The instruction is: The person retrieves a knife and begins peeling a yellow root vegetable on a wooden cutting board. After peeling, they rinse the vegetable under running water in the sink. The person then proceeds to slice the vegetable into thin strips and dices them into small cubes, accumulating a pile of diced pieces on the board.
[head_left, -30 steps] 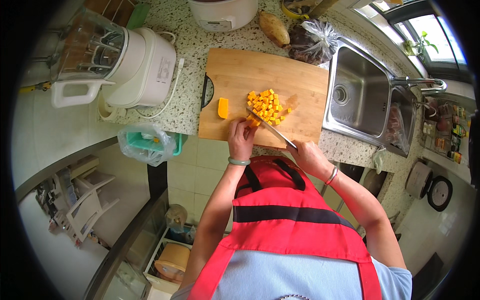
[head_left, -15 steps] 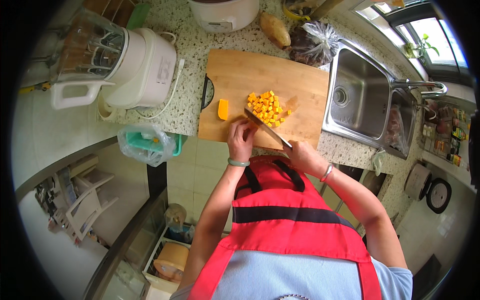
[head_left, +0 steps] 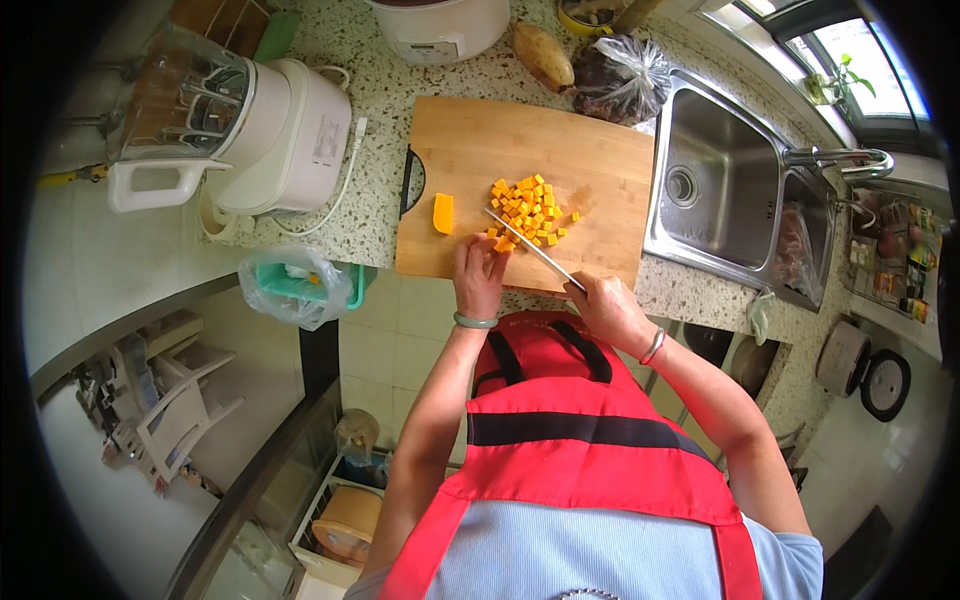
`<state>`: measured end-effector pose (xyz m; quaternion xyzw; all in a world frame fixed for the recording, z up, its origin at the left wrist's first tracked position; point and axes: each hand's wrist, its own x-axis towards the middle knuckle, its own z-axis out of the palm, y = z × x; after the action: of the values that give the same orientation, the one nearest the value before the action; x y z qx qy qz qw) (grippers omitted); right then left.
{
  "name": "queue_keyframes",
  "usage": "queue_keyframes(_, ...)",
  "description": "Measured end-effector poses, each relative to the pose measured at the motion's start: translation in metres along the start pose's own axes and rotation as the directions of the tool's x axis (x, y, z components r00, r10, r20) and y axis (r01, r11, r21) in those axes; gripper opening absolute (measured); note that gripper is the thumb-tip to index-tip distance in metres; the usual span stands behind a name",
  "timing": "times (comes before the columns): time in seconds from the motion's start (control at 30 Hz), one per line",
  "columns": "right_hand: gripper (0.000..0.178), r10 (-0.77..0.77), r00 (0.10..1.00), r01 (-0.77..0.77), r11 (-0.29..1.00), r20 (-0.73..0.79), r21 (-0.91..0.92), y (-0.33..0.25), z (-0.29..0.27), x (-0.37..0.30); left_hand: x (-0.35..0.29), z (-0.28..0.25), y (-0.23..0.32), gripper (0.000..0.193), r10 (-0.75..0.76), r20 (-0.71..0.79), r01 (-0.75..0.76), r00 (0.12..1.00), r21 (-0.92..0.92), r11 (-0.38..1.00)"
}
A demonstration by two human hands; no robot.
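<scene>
On a wooden cutting board (head_left: 590, 160) lies a heap of small orange cubes (head_left: 522, 203), which look like pumpkin. My right hand (head_left: 608, 312) grips a kitchen knife (head_left: 543, 256) by its handle, and the thin-looking blade slants up and left across the near side of the heap. My left hand (head_left: 480, 280) has its fingers bent and closed on a small orange pumpkin piece (head_left: 504, 244) beside the blade; the fingers partly hide it. A larger orange pumpkin chunk (head_left: 443, 214) rests apart, left of the cubes.
A steel sink (head_left: 715, 150) adjoins the board's right side. Behind the board are a brown tuber (head_left: 543, 57), a dark-filled plastic bag (head_left: 622, 80) and a white cooker (head_left: 440, 32). At left stands a white blender (head_left: 280, 140); below it hangs a bag-lined green bin (head_left: 300, 285).
The knife blade has turned from showing its broad side to nearly edge-on, and its tip has shifted slightly up and left. Both hands stay in nearly the same places.
</scene>
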<state>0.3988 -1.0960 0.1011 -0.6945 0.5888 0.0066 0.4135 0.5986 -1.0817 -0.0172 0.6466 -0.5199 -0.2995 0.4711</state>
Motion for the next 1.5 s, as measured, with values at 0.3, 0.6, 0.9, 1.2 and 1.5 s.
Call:
queue_keyframes(0.3,0.031,0.004,0.999,-0.002,0.999,0.053,-0.033,0.005,-0.002,-0.003,0.003,-0.001,0.003,0.025,0.074,-0.024,-0.072,0.997,0.067,0.995)
queue_keyframes(0.6,0.034,0.042,0.990,-0.037,0.998,0.131,-0.044,-0.005,-0.007,0.006,0.001,0.002,0.001,0.024,0.079,-0.077,-0.074,0.994,0.067,0.995)
queue_keyframes(0.9,0.031,0.065,0.997,-0.064,0.998,0.044,-0.014,0.009,0.032,0.016,0.001,0.000,-0.005,0.025,0.123,-0.042,-0.116,0.992,0.132,0.984)
queue_keyframes(1.2,0.029,-0.009,1.000,0.009,1.000,0.019,0.009,-0.003,-0.006,0.005,-0.001,-0.001,0.001,0.025,0.056,-0.035,-0.054,0.998,0.039,0.998)
queue_keyframes(1.5,0.030,0.011,0.995,-0.010,1.000,0.103,-0.004,0.002,-0.001,-0.002,0.000,0.003,-0.004,0.017,0.012,-0.104,-0.013,0.994,-0.012,1.000)
